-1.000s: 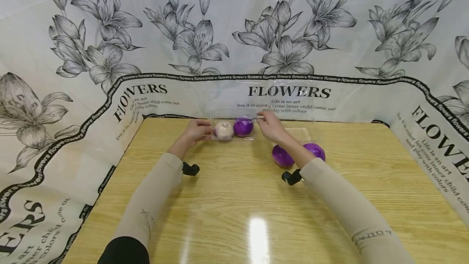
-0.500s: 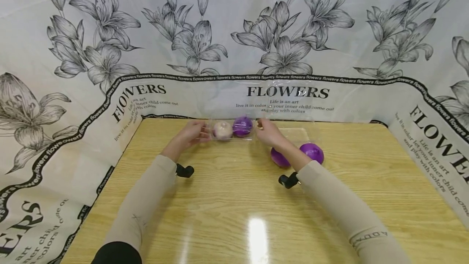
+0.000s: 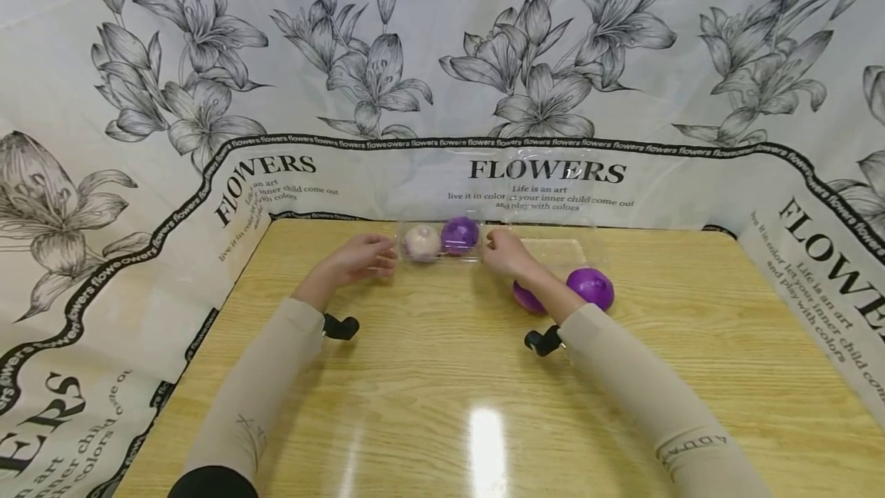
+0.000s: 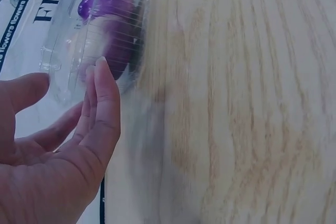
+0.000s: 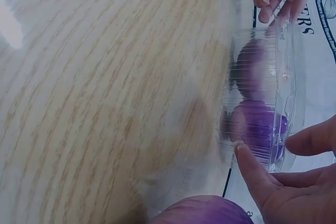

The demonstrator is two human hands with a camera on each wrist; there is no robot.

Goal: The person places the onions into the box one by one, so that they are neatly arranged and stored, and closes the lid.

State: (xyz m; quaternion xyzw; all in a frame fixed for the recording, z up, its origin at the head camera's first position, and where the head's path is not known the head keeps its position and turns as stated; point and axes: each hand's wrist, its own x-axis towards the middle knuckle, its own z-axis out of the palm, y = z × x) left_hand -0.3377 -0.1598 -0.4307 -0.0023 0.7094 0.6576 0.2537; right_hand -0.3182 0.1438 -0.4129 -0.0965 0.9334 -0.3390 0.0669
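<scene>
A clear plastic clamshell box (image 3: 442, 258) stands by the back wall, its ribbed lid over two round onion-like things. One is cream and purple (image 3: 422, 243); the other is deep purple (image 3: 459, 235). My left hand (image 3: 359, 258) hovers just off the box's left end, fingers loosely extended and holding nothing; the left wrist view shows its palm (image 4: 58, 166). At the other end my right hand (image 3: 508, 253) pinches the box between thumb and fingers, as its fingers (image 5: 254, 177) show in the right wrist view.
Another clear box (image 3: 560, 252) lies with its lid raised, right of the right hand. Before it are two purple round things, one (image 3: 590, 289) fully visible, the other (image 3: 527, 297) partly behind the right forearm. A flower-printed cloth (image 3: 380, 183) lines the table's (image 3: 429, 375) back.
My left hand has let go of the box's left end and drawn back a little to the left. The right hand has slid slightly down and stays at the right end.
</scene>
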